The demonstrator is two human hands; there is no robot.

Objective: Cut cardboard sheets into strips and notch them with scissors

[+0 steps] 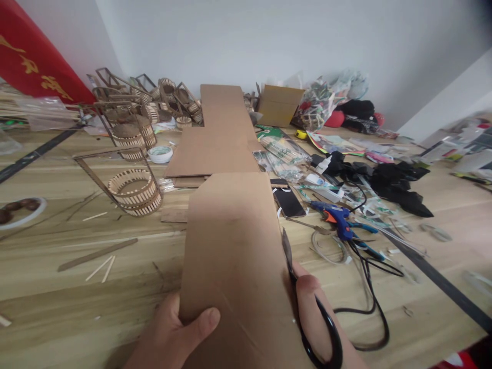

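Observation:
A long brown cardboard piece reaches from the bottom edge toward the middle of the head view. My left hand grips its left edge, thumb lying on top and the other fingers hidden underneath. Along the right edge, my right hand is closed on black-handled scissors. Their dark blade points away from me, right beside the cardboard's edge; whether it bites into the board I cannot tell. Beyond lies a larger cardboard sheet, partly covered by the near piece.
A small slatted bucket with a tall handle stands left, with several more behind. Rightward lie a phone, a blue glue gun with a looping cable, pliers, and black cloth. A cardboard box stands by the wall.

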